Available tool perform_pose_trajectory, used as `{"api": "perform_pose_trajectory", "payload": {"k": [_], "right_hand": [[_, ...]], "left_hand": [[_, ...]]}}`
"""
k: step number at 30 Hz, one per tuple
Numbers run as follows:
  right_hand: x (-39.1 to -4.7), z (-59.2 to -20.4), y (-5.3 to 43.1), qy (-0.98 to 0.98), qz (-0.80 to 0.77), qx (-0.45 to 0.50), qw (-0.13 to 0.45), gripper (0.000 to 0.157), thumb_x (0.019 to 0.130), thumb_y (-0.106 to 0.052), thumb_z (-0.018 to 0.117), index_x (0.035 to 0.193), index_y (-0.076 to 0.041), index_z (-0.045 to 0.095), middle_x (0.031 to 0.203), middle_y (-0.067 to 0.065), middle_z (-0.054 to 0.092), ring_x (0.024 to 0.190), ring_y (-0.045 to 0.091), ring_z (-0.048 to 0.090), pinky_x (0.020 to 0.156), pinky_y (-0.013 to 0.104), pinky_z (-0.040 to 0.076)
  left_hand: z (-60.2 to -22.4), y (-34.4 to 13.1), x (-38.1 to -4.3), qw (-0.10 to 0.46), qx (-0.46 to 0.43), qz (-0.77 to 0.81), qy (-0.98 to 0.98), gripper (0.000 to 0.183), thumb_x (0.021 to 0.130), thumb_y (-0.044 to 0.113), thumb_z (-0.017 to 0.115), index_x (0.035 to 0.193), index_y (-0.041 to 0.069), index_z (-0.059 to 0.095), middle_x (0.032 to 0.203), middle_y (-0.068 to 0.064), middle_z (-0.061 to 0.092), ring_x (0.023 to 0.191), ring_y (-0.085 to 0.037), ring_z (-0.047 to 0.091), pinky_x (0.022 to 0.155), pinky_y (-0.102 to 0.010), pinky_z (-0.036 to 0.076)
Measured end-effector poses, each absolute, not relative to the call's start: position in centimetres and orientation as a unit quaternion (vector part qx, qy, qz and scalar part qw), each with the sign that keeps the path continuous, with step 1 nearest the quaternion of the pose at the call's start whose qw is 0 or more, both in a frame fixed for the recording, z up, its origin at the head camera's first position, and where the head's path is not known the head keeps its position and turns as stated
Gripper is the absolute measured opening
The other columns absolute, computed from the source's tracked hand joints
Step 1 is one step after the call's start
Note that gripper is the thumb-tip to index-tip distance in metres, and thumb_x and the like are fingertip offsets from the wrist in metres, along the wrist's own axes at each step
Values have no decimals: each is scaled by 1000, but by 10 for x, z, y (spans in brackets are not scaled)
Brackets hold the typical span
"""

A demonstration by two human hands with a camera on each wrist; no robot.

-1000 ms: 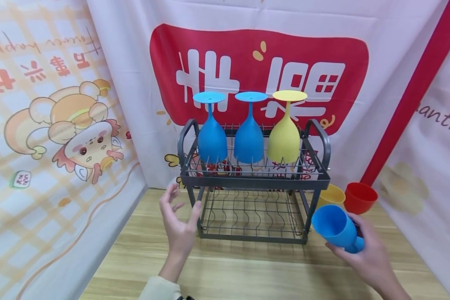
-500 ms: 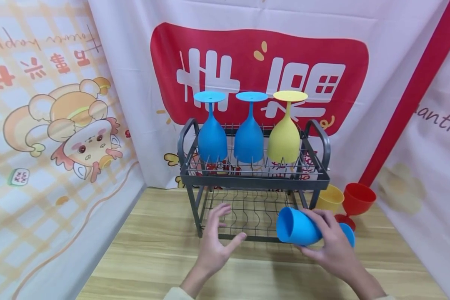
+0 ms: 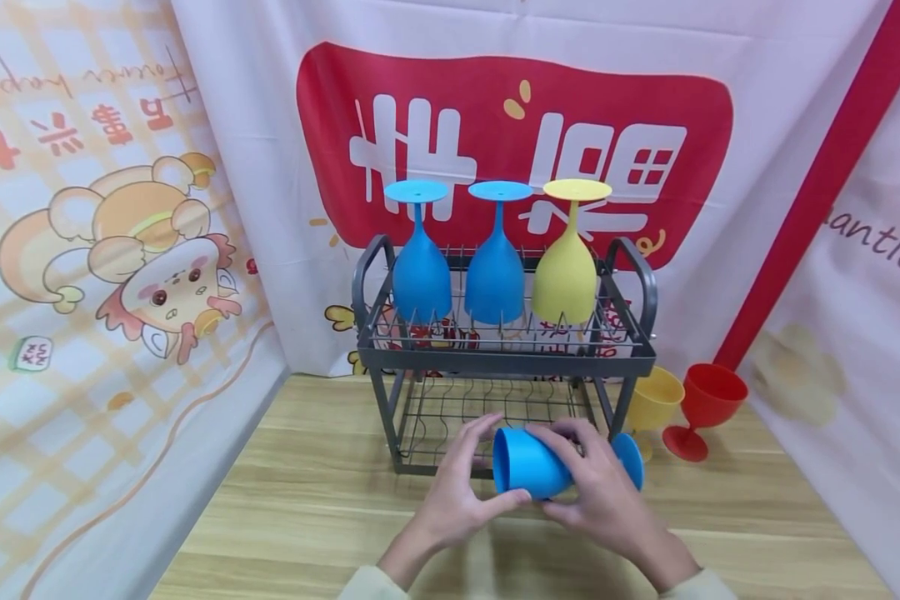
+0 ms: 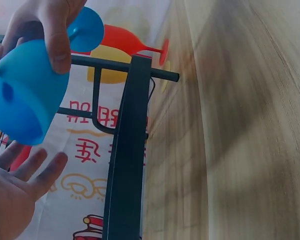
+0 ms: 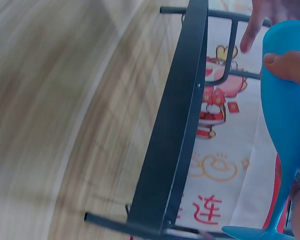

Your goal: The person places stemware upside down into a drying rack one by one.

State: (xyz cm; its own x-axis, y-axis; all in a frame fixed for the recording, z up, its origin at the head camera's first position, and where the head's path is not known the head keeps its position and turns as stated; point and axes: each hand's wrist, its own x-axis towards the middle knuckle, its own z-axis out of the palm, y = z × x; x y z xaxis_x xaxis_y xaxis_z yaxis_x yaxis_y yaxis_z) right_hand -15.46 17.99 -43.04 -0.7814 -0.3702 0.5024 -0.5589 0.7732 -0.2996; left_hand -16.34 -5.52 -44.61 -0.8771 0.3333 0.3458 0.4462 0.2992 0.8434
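My right hand (image 3: 600, 487) grips a blue goblet (image 3: 532, 465) by its bowl, which lies tilted on its side with the mouth toward the left. In the right wrist view, the thumb presses along the goblet's bowl (image 5: 285, 110), and the stem and round foot show below. Close to the rim is my left hand (image 3: 457, 500), its fingers spread; the left wrist view shows the left fingers (image 4: 50, 175) just off the goblet's mouth (image 4: 20, 107). Both hands are in front of the dark two-tier dish rack (image 3: 506, 360), near its lower shelf.
On the upper tier, two blue goblets (image 3: 422, 279) and a yellow goblet (image 3: 565, 279) stand upside down in a row. A yellow goblet (image 3: 658, 396) and a red goblet (image 3: 712, 396) stand upright on the wooden table (image 3: 300, 500), right of the rack. Printed cloth (image 3: 255, 167) hangs behind.
The right hand has carried the blue goblet leftward from beside the rack to its front, turning the mouth to the left. My left hand has moved right, up to the goblet's rim.
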Motion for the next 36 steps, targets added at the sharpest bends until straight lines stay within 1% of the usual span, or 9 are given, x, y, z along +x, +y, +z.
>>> {"api": "perform_pose_trajectory", "payload": {"k": [2, 8, 18, 24, 27, 29, 32, 34, 36], "right_hand": [[-155, -432, 172, -915, 220, 263, 213, 103, 63, -30, 105, 153, -33, 54, 144, 10, 56, 128, 34, 57, 96, 60, 61], [-157, -437, 154, -901, 210, 296, 238, 100, 65, -36, 103, 152, -33, 55, 140, 11, 56, 124, 31, 59, 98, 56, 60], [-157, -435, 147, -912, 199, 281, 224, 101, 67, -37, 102, 155, -34, 51, 144, 11, 53, 128, 33, 56, 101, 59, 59], [-155, -433, 144, -916, 190, 272, 227, 100, 69, -40, 101, 155, -31, 52, 147, 12, 53, 130, 35, 56, 103, 59, 58], [-151, -433, 146, -909, 205, 261, 252, 101, 69, -43, 101, 155, -30, 51, 149, 13, 52, 131, 36, 56, 101, 60, 59], [-148, -435, 148, -895, 228, 255, 286, 100, 68, -40, 101, 154, -27, 52, 148, 14, 53, 130, 36, 56, 100, 61, 59], [-143, -441, 150, -872, 264, 235, 338, 95, 67, -32, 102, 150, -18, 57, 143, 13, 56, 127, 32, 57, 97, 57, 60], [-141, -444, 150, -863, 295, 210, 352, 88, 68, -27, 101, 144, -13, 61, 139, 13, 59, 126, 30, 57, 97, 56, 59], [-139, -446, 148, -867, 329, 172, 332, 78, 74, -29, 98, 140, -10, 63, 136, 10, 60, 125, 27, 58, 98, 54, 58]], "left_hand": [[-447, -57, -163, 45, -234, -534, -811, 92, 84, 44, 88, 160, 44, 36, 163, 7, 44, 141, -27, 52, 105, -47, 57], [-451, -66, -159, 34, -204, -531, -822, 82, 84, 42, 88, 153, 37, 43, 150, 0, 54, 129, -26, 56, 96, -36, 56], [-447, -70, -163, 42, -196, -553, -808, 73, 83, 37, 90, 144, 38, 50, 143, -2, 58, 124, -26, 58, 93, -36, 58], [-447, -70, -162, 53, -188, -567, -800, 73, 81, 34, 91, 143, 32, 52, 142, -2, 59, 123, -26, 59, 92, -34, 57], [-446, -69, -163, 59, -175, -578, -795, 75, 81, 33, 92, 144, 29, 52, 143, -4, 58, 124, -28, 58, 92, -38, 58], [-445, -69, -164, 61, -163, -589, -789, 76, 81, 33, 92, 145, 27, 51, 144, -6, 57, 126, -31, 58, 94, -43, 60], [-443, -68, -164, 72, -146, -611, -775, 78, 79, 30, 93, 145, 24, 50, 145, -9, 57, 126, -34, 60, 97, -46, 61], [-442, -68, -165, 83, -137, -629, -761, 80, 78, 27, 94, 144, 20, 50, 144, -10, 58, 125, -33, 62, 97, -43, 61], [-442, -68, -166, 93, -130, -646, -747, 80, 77, 24, 94, 143, 19, 49, 143, -10, 60, 124, -31, 63, 98, -40, 60]]}}
